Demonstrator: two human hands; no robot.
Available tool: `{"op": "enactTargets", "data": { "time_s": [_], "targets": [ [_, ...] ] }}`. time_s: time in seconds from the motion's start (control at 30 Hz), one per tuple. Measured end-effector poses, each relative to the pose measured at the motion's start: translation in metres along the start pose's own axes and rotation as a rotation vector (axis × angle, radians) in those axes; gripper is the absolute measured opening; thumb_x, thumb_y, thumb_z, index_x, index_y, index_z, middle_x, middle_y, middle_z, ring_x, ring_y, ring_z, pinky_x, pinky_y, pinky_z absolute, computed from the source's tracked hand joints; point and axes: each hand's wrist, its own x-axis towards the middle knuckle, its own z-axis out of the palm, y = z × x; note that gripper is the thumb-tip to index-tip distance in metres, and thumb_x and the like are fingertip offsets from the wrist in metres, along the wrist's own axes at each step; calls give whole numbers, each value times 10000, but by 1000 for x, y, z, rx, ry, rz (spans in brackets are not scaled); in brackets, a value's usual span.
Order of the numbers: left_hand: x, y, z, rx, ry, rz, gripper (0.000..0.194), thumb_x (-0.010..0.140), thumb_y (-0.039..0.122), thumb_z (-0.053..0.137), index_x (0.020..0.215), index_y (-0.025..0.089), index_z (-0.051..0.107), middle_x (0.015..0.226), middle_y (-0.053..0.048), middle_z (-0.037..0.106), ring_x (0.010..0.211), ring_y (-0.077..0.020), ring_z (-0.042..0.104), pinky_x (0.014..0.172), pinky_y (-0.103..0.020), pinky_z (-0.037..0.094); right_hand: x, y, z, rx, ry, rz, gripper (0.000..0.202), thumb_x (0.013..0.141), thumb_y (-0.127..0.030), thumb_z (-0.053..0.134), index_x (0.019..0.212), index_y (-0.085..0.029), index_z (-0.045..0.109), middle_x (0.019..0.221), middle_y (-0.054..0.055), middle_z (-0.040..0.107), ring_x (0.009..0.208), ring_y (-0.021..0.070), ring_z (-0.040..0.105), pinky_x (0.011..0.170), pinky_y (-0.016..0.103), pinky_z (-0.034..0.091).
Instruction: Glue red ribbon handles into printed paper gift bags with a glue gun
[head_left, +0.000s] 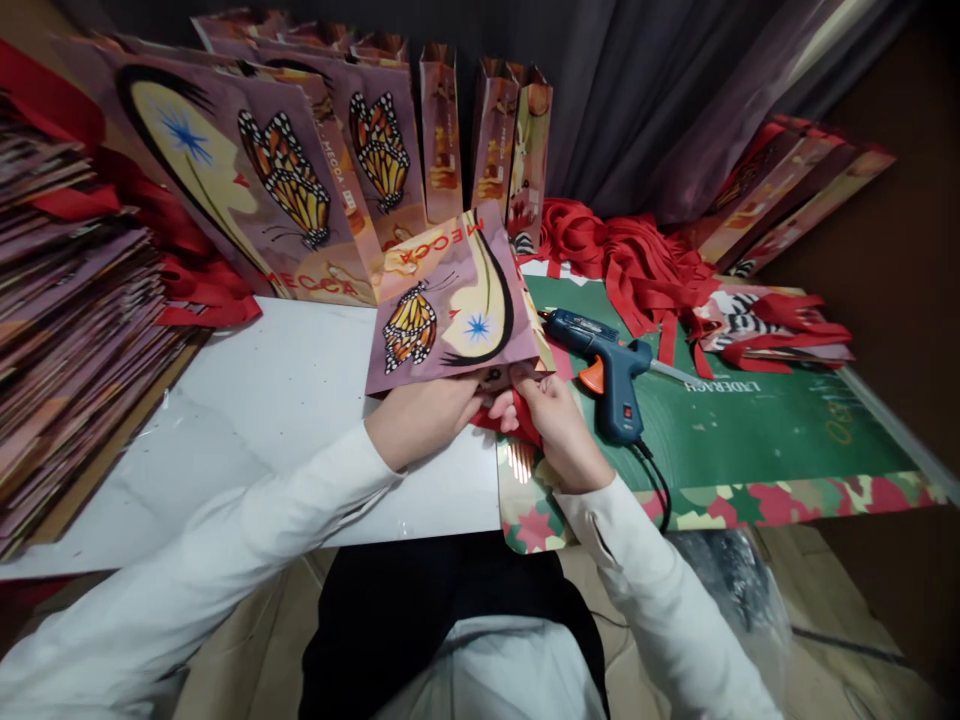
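Observation:
A small paper gift bag (457,300) printed with a butterfly, a stylised face and "MECCA" lies tilted on the table, its mouth toward me. My left hand (424,415) is closed at the bag's mouth, its fingertips partly hidden at the rim. At the right corner of the mouth, my right hand (555,420) is closed with the thumb on the rim and the fingers curled under. Red ribbon (526,420) hangs below the rim between both hands. Right of the bag, a blue glue gun (616,375) with an orange trigger rests on its side.
Stacked flat bags (82,350) fill the left side. Finished-looking upright bags (232,180) line the back. Heaped red ribbons (622,250) and a ribboned flat bag (765,325) lie on the green board (750,430). The gun's cord (660,475) runs over the board's front edge.

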Motion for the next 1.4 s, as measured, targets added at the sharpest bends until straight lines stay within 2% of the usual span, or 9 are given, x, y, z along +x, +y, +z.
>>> {"op": "enactTargets", "data": {
  "time_s": [0.23, 0.37, 0.47, 0.53, 0.67, 0.87, 1.0, 1.2, 1.4],
  "targets": [
    [-34, 9, -1, 303, 24, -106, 242, 930, 166, 474, 1059, 75, 657, 951, -191, 691, 885, -316, 671, 739, -404, 511, 5, -2, -1, -97, 121, 195, 160, 889, -254, 464, 844, -135, 560, 642, 63, 671, 481, 115, 592, 491, 227, 505],
    [-36, 3, 5, 328, 44, -123, 288, 912, 94, 459, 1133, 50, 637, 1021, -215, 678, 927, -327, 660, 793, -429, 512, 0, -13, -13, -657, 283, -206, 547, 791, -234, 604, 1296, -144, 415, 1135, 161, 619, 987, 235, 635, 850, 438, 545],
    [-29, 0, 8, 322, 58, -115, 273, 902, 82, 478, 1116, 59, 646, 1005, -194, 681, 907, -319, 659, 792, -423, 517, -3, -27, -15, -1206, 232, -570, 771, 768, -223, 648, 1450, -171, 293, 1441, 206, 350, 1360, 342, 335, 1064, 560, 360],
    [-26, -1, 8, 311, 102, -91, 263, 899, 86, 496, 1115, 69, 645, 1003, -176, 682, 914, -310, 655, 789, -411, 519, 2, -36, -9, -1501, 101, -679, 702, 795, -182, 622, 1441, -170, 348, 1502, 201, 253, 1409, 370, 216, 1097, 565, 289],
    [-25, -8, 9, 277, 199, 69, 264, 925, 82, 441, 1088, 90, 649, 969, -145, 677, 884, -270, 647, 751, -374, 513, 22, -52, 6, -1824, -68, -707, 451, 916, -127, 441, 1366, -150, 459, 1393, 185, 437, 1262, 328, 403, 997, 465, 364],
    [-47, -26, 15, 131, 292, 351, 376, 959, 77, 363, 1222, 174, 614, 1088, -109, 689, 1051, -214, 621, 942, -364, 440, 39, -67, 13, -1886, -13, -610, 326, 946, -123, 390, 1221, -187, 553, 1245, 150, 549, 1082, 303, 477, 805, 380, 371],
    [-63, -33, 21, 94, 334, 297, 450, 929, 88, 469, 1277, 352, 580, 1235, -18, 659, 1228, -174, 532, 1049, -356, 292, 41, -71, 14, -1857, -20, -598, 332, 911, -76, 418, 1182, -184, 576, 1226, 136, 564, 1067, 294, 488, 786, 369, 358],
    [-55, -53, 12, 18, 174, 292, 516, 829, 187, 544, 1290, 413, 580, 1382, -61, 518, 1440, -388, 174, 1068, -580, 153, 55, -76, 13, -1820, -97, -632, 379, 894, -42, 416, 1202, -185, 583, 1247, 123, 579, 1103, 284, 515, 831, 368, 378],
    [-52, -55, 7, 20, 135, 224, 547, 844, 196, 520, 1336, 437, 528, 1401, -74, 494, 1404, -377, 244, 1020, -592, 200, 10, -56, 21, -1716, -10, -842, 381, 910, -77, 410, 1271, -114, 526, 1346, 186, 510, 1192, 283, 490, 936, 405, 418]
  ]
}}
